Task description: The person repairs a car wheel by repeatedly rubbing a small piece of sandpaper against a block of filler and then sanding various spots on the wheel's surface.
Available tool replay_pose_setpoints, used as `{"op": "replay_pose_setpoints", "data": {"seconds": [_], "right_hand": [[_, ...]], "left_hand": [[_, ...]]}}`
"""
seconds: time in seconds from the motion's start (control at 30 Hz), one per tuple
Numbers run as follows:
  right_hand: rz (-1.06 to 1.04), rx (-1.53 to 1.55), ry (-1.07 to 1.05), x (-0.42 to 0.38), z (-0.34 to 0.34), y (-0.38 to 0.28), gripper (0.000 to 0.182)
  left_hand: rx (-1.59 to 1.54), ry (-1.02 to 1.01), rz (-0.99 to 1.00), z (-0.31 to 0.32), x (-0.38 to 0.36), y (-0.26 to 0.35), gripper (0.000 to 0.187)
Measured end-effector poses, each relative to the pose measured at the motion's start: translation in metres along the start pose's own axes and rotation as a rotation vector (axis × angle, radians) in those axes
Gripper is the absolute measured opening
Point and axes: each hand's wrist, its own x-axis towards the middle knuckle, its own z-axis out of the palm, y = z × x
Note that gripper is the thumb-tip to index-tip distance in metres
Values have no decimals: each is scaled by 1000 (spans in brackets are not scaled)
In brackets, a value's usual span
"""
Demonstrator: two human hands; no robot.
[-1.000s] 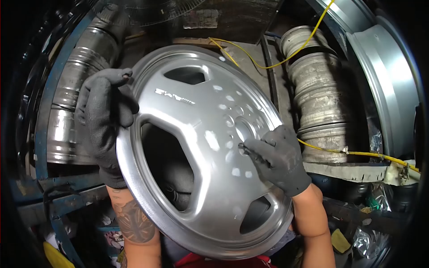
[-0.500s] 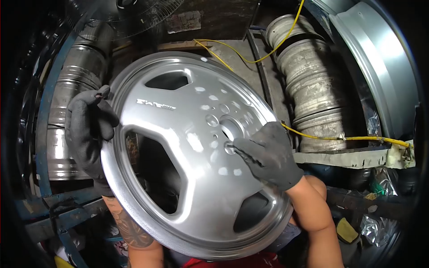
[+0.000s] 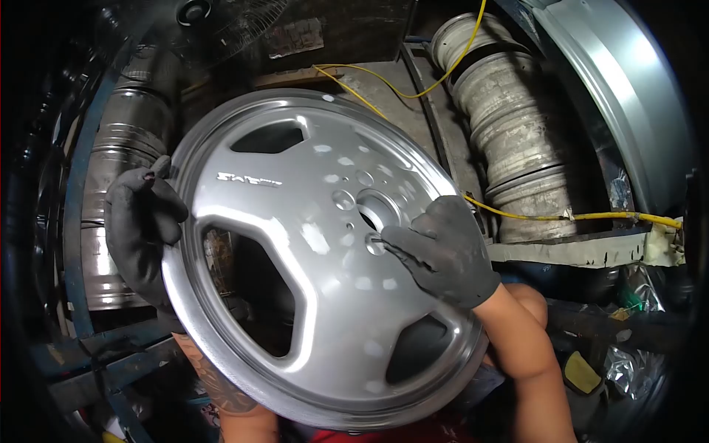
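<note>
A silver alloy wheel rim (image 3: 332, 295) is tilted towards me, with wide openings between its spokes and pale patches around its centre. My left hand (image 3: 140, 221), in a dark grey glove, is curled round the wheel's left edge. My right hand (image 3: 447, 255), gloved the same way, has its fingers bunched with the tips at a bolt hole (image 3: 377, 244) just below the centre bore (image 3: 378, 210). Whether anything small is pinched in those fingertips is hidden. Raised lettering (image 3: 249, 179) shows on the upper left of the face.
Stacked worn wheels (image 3: 517, 125) stand behind at the right, and shinier ones (image 3: 122, 199) at the left. A yellow hose (image 3: 524, 213) runs across the right side. A large silver rim (image 3: 628, 81) leans at the upper right. A fan (image 3: 196, 13) is at the top left.
The wheel and both hands appear slightly further left, as the whole view has shifted a little. My right fingertips remain at the same bolt hole, and my left hand keeps its grip.
</note>
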Motion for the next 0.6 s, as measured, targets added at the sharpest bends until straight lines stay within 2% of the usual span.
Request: {"op": "replay_pose_setpoints", "data": {"seconds": [0.2,0.3,0.43,0.6], "right_hand": [[12,-8,-6,-1,4,2,24],[6,1,6,0,5,2,24],[22,0,10,-5,1,0,26],[22,32,-3,-4,3,2,26]], "left_hand": [[-76,-62,25,-7,-2,-9,49],[-49,8,-89,-11,-3,3,53],[15,-34,-76,-7,-1,3,48],[148,23,-29,-6,-9,-3,41]]}}
